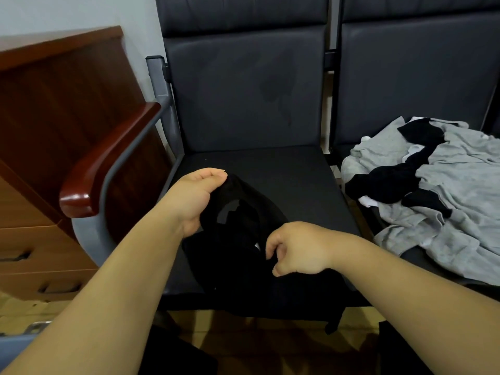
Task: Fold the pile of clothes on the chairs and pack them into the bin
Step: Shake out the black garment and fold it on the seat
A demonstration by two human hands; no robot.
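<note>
While both bare forearms reached forward over the seat, the left hand (196,201) gripped the far edge of a black crumpled fabric garment (238,277), its fingers curled round the cloth and the thumb lying along the top. The right hand (297,250), knuckles up, pinched a fold of the same garment nearer the person, with its fingers bent tightly inward. The 2 hands were near each other but did not touch.

The garment lay bunched on the front half of the seat of a dark grey padded chair (243,104). Its near part spilled over the seat's front edge, and 1 narrow strip hung down toward the tan floor (243,336). What kind of garment it was could not be told.

On the seat of a second dark grey padded chair (411,77), just to the right, sat a loose pile of light grey clothes (460,190), with several black pieces and bits of white cloth mixed in on top. The pile's left edge reached the gap between the 2 seats, well apart from the right hand.

To the left, a glossy reddish-brown wooden armrest (108,163) sat on a grey metal frame, and beyond it stood a brown wooden drawer cabinet (40,239).
</note>
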